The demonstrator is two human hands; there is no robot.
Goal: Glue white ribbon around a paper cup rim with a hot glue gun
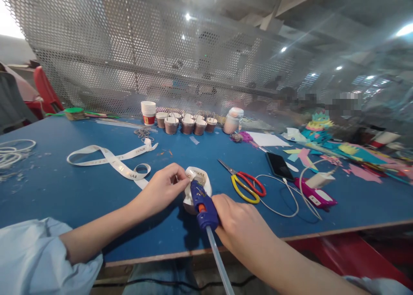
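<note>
My right hand (237,219) is wrapped round a blue hot glue gun (206,207), with a long clear glue stick (219,260) out of its back end. The nozzle points into a small paper cup (189,207) near the table's front edge, and the tip is hidden. White ribbon with printed letters (196,172) runs along the cup's rim. My left hand (166,183) pinches at the rim's left side, closed on the ribbon there. A loose length of similar printed ribbon (112,159) lies curled to the left, partly behind this hand.
Scissors (247,185) with red and yellow handles lie right of the cup. Beyond are a phone (279,166) on a white cable and a magenta device (318,196). Several brown cups (187,125), stacked paper cups (148,113) and a jar (232,121) line the back by a perforated screen (129,50).
</note>
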